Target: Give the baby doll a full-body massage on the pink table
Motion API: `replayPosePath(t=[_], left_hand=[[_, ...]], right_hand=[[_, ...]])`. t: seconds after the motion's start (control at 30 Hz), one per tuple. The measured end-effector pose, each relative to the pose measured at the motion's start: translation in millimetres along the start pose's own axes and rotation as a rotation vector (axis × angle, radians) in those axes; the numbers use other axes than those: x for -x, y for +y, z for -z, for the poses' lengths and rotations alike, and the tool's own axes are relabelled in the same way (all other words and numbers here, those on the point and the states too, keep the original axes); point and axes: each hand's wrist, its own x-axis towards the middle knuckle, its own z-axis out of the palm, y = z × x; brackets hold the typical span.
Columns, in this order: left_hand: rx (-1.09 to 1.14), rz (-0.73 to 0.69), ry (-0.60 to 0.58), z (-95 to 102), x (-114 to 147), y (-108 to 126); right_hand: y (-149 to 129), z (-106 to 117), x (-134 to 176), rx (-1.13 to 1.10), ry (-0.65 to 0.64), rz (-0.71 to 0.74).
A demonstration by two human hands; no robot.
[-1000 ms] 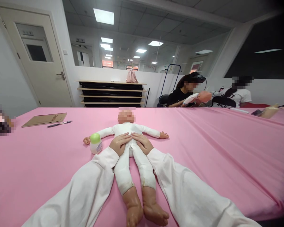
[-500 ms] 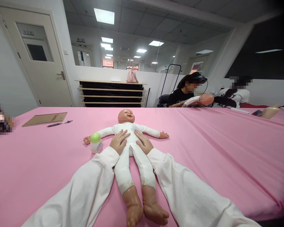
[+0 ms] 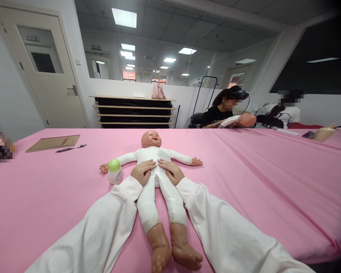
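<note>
A baby doll (image 3: 151, 153) with a white cloth body lies on its back, head away from me, arms spread and feet toward me. My left hand (image 3: 144, 171) rests flat on one side of its belly, fingers stretched inward. On the other side lies my right hand (image 3: 172, 171), its fingers also extended across the belly. The fingertips of both hands come close together at the middle, and neither hand grasps anything. Beside the doll's hand at the left stands a small white bottle (image 3: 115, 176) with a green cap.
A pink sheet (image 3: 244, 182) covers the table. A brown notebook (image 3: 52, 143) and a pen (image 3: 71, 148) lie at the far left. A beige bottle (image 3: 324, 133) is at the far right. Behind the table, a person (image 3: 220, 110) in black holds another doll (image 3: 246, 120).
My fingers have turned inward and slid slightly down the doll's belly, so the fingertips of both hands are closer together. The doll and the bottle have stayed in place.
</note>
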Motion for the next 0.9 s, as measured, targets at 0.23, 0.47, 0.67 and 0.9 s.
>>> replayPosePath(t=[0.23,0.47,0.67,0.9], left_hand=[[-0.029,-0.02,0.002,2.0,-1.7,2.3],[-0.02,-0.046,-0.103,2.7,-1.1,2.1],[-0.024,0.217,-0.294,3.8,-3.6,2.3],[-0.006,0.276,-0.316,4.8,-3.9,2.0]], right_hand=[[4.4,0.3,-0.8,0.07,-0.08,0.02],[2.8,2.4,-0.3,0.048,-0.121,0.031],[6.6,-2.9,1.5,0.039,-0.14,-0.134],[7.2,-3.4,1.4,0.023,-0.149,-0.16]])
